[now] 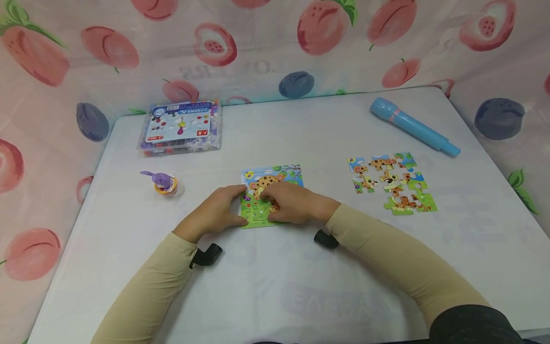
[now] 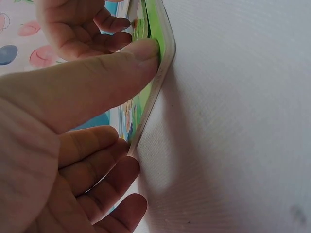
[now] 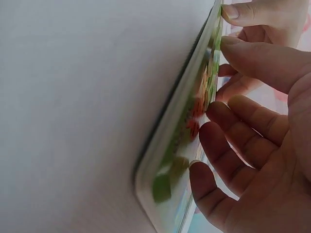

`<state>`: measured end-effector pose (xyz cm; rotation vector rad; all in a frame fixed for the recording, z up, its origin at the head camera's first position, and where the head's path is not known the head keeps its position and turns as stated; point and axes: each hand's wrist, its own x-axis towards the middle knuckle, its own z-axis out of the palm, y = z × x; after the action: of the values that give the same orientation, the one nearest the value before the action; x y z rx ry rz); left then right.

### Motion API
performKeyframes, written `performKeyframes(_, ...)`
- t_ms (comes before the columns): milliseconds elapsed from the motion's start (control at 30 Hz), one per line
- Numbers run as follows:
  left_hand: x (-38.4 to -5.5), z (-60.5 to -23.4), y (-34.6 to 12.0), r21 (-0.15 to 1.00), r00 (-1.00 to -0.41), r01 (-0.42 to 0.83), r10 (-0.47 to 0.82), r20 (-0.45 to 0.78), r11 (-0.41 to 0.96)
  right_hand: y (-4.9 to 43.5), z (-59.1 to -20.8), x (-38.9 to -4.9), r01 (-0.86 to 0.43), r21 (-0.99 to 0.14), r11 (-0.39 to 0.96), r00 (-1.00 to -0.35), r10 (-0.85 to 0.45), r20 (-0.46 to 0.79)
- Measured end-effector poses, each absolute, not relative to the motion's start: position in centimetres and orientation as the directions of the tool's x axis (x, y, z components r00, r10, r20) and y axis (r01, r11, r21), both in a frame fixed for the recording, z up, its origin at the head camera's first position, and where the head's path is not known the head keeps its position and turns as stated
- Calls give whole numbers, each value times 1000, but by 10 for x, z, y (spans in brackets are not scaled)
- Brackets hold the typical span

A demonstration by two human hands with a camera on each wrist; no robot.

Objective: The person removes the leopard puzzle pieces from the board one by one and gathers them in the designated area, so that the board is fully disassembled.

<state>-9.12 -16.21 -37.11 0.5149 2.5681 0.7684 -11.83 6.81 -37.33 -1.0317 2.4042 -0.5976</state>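
Note:
A small square puzzle board (image 1: 249, 223) with a leopard picture and green border lies on the white table. My left hand (image 1: 215, 212) holds its left side, the thumb pressed on the near-left corner and the fingers along the left edge. My right hand (image 1: 294, 203) reaches over the board and pinches a green puzzle piece (image 1: 259, 211) between thumb and fingers, close over the board's picture. In the right wrist view its fingertips (image 3: 214, 133) rest at the board's face, near the left hand. The right hand hides part of the picture.
To the right lie several loose leopard puzzle pieces (image 1: 391, 180), with a blue marker-shaped tube (image 1: 414, 126) behind them. A clear plastic case (image 1: 182, 126) of colourful parts stands at the back left. Nearer sits a small purple toy (image 1: 162, 180) on an orange-rimmed base.

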Motion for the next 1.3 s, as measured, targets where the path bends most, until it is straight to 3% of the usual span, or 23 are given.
performKeyframes(1067,-90,-371,-162,587,-849,228,454,-270,777,69,-369,-121,-621,-464,632,-622,-758,-199)
performKeyframes(1300,-90,-368,-161,584,-850,228,452,-270,779,87,-358,-124,-569,-495,656,-667,-721,-189)
